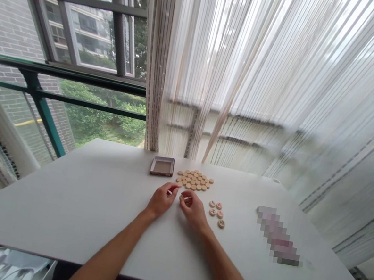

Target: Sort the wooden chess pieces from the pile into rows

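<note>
Several round wooden Chinese chess pieces (195, 181) lie blank side up in a cluster on the white table (91, 200). My left hand (162, 199) is just in front of the cluster's left side, fingers curled together; whatever is in them is hidden. Beside it, my right hand (193, 208) has thumb and fingers pinched at what looks like the pale edge of a chess piece (182, 197). To its right, several face-up pieces (220, 214) show red or dark characters, set in two short columns.
A shallow square box part (162, 166) with a dark rim sits left of the cluster. A blurred-out elongated object (278, 236) lies at the table's right. Sheer curtains (255, 75) and a window with a green railing (92, 80) stand behind the table.
</note>
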A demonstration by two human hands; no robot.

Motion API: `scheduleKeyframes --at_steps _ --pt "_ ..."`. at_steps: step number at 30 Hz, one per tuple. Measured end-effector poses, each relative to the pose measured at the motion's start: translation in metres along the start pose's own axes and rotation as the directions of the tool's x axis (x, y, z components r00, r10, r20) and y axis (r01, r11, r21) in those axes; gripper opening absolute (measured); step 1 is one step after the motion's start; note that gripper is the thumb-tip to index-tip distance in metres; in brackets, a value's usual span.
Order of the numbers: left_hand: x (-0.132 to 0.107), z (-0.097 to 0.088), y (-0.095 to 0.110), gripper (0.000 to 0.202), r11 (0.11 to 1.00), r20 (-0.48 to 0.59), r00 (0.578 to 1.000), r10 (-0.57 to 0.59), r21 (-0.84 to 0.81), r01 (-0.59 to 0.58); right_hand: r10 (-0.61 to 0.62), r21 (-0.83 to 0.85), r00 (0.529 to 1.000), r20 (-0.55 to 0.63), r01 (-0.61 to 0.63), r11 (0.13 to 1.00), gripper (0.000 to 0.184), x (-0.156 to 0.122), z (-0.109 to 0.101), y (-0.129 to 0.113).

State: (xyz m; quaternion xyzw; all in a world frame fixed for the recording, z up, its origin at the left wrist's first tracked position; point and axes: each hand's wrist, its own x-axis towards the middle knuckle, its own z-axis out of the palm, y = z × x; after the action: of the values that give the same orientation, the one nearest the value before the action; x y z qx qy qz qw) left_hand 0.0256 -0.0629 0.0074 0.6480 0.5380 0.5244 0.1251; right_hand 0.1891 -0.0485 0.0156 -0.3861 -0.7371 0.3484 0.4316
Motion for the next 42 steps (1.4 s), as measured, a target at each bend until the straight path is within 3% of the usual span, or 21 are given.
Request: scheduleKeyframes --at_steps 6,11,19,27,33,37,42 --pt "-0.005 -0.004 0.01 0.02 1.0 0.122 0.992 0.027 0.002 -0.027 0.037 0.154 0.999 -0.001 -0.037 0.987 0.023 -0.003 -0.008 0.008" --pt "-0.011 -0.006 0.017 0.022 0.999 0.226 0.973 0.055 -0.013 -0.053 0.0 0.139 1.0 -0.011 0.001 0.99 0.022 -0.008 -0.012 0.004" --pt "-0.01 -0.006 0.016 0.019 1.0 0.233 0.972 0.029 0.0 -0.03 -0.011 0.101 1.0 0.021 0.009 0.995 0.024 -0.011 -0.014 -0.003" --pt "-0.008 -0.005 0.015 0.019 0.996 0.243 0.97 -0.025 -0.074 0.044 -0.008 0.156 1.0 0.02 0.005 0.988 0.026 -0.011 -0.013 -0.001" --pt "0.004 0.006 0.013 0.025 0.97 0.362 0.928 -0.093 -0.177 0.167 0.014 0.183 1.0 -0.027 -0.008 0.983 0.024 -0.007 -0.009 0.009" --pt "0.0 0.016 0.013 0.023 0.966 0.284 0.953 -0.103 -0.201 0.165 0.027 0.181 0.998 -0.055 -0.017 0.983 0.021 -0.006 -0.01 0.01" --pt "-0.008 0.015 0.013 0.022 0.966 0.243 0.965 -0.096 -0.212 0.15 0.018 0.181 1.0 -0.008 -0.016 0.983 0.021 -0.007 -0.011 0.008"
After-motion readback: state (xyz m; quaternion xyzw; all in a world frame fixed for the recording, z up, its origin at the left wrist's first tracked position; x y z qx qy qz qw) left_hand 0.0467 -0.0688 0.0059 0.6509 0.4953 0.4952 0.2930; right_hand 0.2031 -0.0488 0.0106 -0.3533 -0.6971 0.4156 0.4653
